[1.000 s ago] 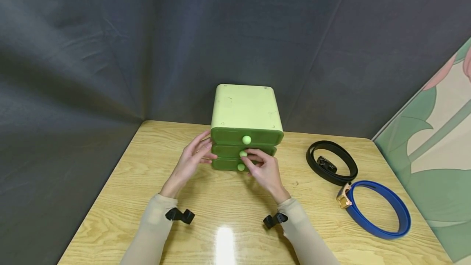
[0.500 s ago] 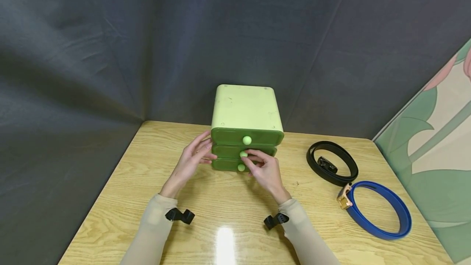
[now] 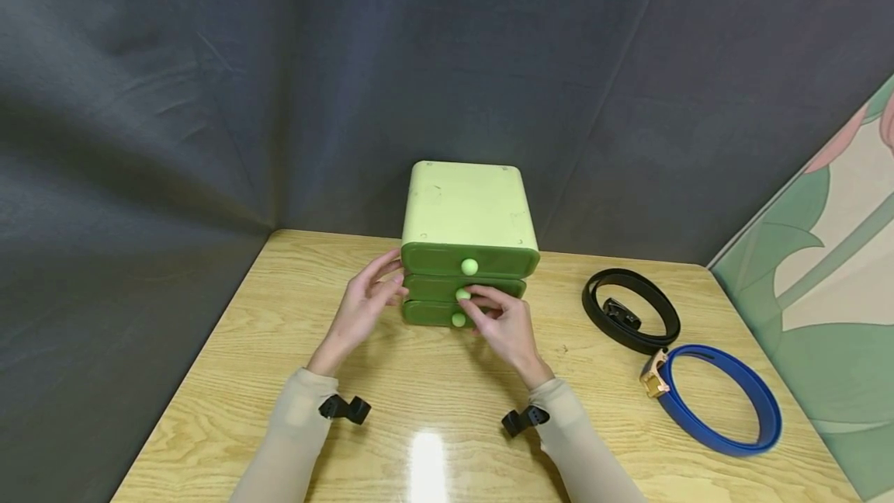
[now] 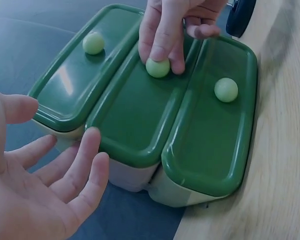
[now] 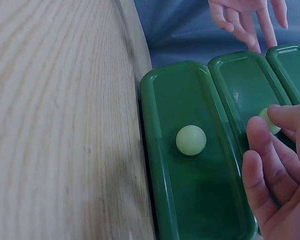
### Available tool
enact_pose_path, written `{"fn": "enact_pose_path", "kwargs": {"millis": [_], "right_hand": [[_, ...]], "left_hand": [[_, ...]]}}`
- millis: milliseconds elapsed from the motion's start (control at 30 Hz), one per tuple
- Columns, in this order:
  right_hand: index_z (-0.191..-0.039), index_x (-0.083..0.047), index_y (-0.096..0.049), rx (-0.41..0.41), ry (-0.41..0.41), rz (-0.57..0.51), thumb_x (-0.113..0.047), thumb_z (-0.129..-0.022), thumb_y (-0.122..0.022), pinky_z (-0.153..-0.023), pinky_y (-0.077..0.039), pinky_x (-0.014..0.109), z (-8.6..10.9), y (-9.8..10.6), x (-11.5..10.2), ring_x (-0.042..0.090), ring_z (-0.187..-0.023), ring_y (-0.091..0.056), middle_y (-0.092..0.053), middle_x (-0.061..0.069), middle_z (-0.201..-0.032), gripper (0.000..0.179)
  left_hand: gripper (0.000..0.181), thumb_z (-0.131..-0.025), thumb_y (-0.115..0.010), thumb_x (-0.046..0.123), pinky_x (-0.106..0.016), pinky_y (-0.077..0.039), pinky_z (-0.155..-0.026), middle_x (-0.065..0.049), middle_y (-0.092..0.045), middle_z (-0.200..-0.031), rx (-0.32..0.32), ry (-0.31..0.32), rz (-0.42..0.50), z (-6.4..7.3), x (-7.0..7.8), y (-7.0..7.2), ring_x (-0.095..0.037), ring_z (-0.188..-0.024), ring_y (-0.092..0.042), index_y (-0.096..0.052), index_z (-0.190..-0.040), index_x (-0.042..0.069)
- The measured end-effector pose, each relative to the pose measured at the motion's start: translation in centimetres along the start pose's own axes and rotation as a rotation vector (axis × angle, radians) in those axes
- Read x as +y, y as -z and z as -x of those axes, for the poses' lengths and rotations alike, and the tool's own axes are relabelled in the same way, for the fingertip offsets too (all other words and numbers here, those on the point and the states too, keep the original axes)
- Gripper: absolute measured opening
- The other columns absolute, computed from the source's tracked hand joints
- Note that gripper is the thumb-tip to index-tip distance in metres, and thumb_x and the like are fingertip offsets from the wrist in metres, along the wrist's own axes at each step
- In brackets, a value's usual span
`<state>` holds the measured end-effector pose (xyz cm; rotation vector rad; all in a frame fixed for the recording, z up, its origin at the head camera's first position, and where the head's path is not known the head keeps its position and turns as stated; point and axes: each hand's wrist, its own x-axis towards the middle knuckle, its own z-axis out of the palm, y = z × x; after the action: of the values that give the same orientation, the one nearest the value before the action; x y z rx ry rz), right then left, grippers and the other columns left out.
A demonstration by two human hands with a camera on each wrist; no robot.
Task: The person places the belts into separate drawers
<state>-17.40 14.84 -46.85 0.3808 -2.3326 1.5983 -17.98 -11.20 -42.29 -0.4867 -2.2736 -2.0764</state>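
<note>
A small pale-green cabinet [image 3: 466, 204] with three dark-green drawers stands at the back of the table. Thumb and fingers of my right hand [image 3: 508, 326] pinch the round light-green knob [image 4: 158, 69] of the middle drawer. All three drawer fronts look pushed in; the middle drawer front [image 4: 135, 117] lies between the other two in the left wrist view. My left hand [image 3: 359, 309] is spread beside the cabinet's left side, fingertips right at its edge. The top knob [image 3: 469, 266] and bottom knob [image 3: 458, 320] are untouched.
To the right lie a coiled black belt [image 3: 667, 315] with a dark buckle and a coiled blue belt [image 3: 757, 394] with a gold-coloured buckle [image 3: 653, 376]. A dark grey curtain [image 3: 447, 60] hangs behind the wooden table [image 3: 391, 425]; a patterned panel [image 3: 831, 278] borders the right.
My left hand's lower fingers have drawn slightly away from the cabinet's front edge. My right hand keeps its pinch on the middle knob, and the drawers look the same.
</note>
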Motion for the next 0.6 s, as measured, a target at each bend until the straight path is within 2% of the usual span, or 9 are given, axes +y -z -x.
{"fn": "enact_pose_path", "kwargs": {"millis": [100, 200, 267, 333, 433, 600], "right_hand": [[-0.116, -0.008, -0.081, -0.003, -0.006, -0.004, -0.011, -0.095, -0.082, -0.052, -0.058, 0.026, 0.1, 0.0, 0.0, 0.008, -0.052, -0.068, -0.083, 0.014, -0.095, 0.022], [-0.117, -0.009, -0.081, -0.007, -0.009, -0.012, -0.012, -0.095, -0.082, -0.052, -0.058, 0.026, 0.1, 0.0, 0.0, 0.008, -0.053, -0.068, -0.083, 0.015, -0.095, 0.022], [-0.117, -0.009, -0.081, -0.010, -0.009, -0.018, -0.013, -0.095, -0.082, -0.053, -0.059, 0.027, 0.1, 0.0, 0.0, 0.009, -0.053, -0.069, -0.083, 0.015, -0.095, 0.022], [-0.117, -0.009, -0.081, -0.010, -0.007, -0.024, -0.013, -0.095, -0.082, -0.053, -0.060, 0.028, 0.1, 0.1, 0.0, 0.008, -0.054, -0.069, -0.083, 0.015, -0.095, 0.022], [-0.117, -0.009, -0.081, -0.006, -0.002, -0.032, -0.013, -0.095, -0.082, -0.054, -0.061, 0.030, 0.1, 0.1, 0.0, 0.006, -0.054, -0.069, -0.083, 0.015, -0.095, 0.022], [-0.117, -0.008, -0.081, 0.006, -0.013, -0.034, -0.012, -0.094, -0.083, -0.053, -0.060, 0.031, 0.2, 0.0, 0.0, 0.003, -0.054, -0.067, -0.083, 0.016, -0.096, 0.023]], "left_hand": [[0.053, -0.110, -0.056, 0.012, -0.024, -0.057, -0.087, -0.025, -0.057, -0.154, 0.025, -0.007, -0.040, 0.0, -0.3, -0.1, -0.043, -0.119, -0.068, -0.044, -0.160, 0.002], [0.052, -0.111, -0.056, 0.014, -0.023, -0.056, -0.089, -0.024, -0.057, -0.153, 0.042, 0.003, -0.086, 0.0, -0.7, 0.0, -0.045, -0.127, -0.064, -0.045, -0.159, 0.001], [0.052, -0.111, -0.056, 0.015, -0.029, -0.057, -0.094, -0.024, -0.056, -0.154, 0.041, 0.022, -0.105, 0.0, -0.9, 0.0, -0.044, -0.131, -0.062, -0.045, -0.159, 0.000], [0.052, -0.111, -0.056, 0.017, -0.039, -0.058, -0.102, -0.024, -0.053, -0.157, 0.029, 0.050, -0.111, 0.0, -1.2, 0.1, -0.043, -0.135, -0.060, -0.045, -0.160, 0.001], [0.053, -0.112, -0.055, 0.022, -0.053, -0.052, -0.113, -0.020, -0.049, -0.162, 0.005, 0.099, -0.117, -0.1, -1.5, 0.1, -0.042, -0.141, -0.057, -0.045, -0.160, 0.003], [0.053, -0.113, -0.054, 0.023, -0.057, -0.049, -0.116, -0.021, -0.045, -0.165, -0.024, 0.132, -0.099, -0.2, -1.8, 0.1, -0.044, -0.141, -0.057, -0.045, -0.160, 0.001]]}}
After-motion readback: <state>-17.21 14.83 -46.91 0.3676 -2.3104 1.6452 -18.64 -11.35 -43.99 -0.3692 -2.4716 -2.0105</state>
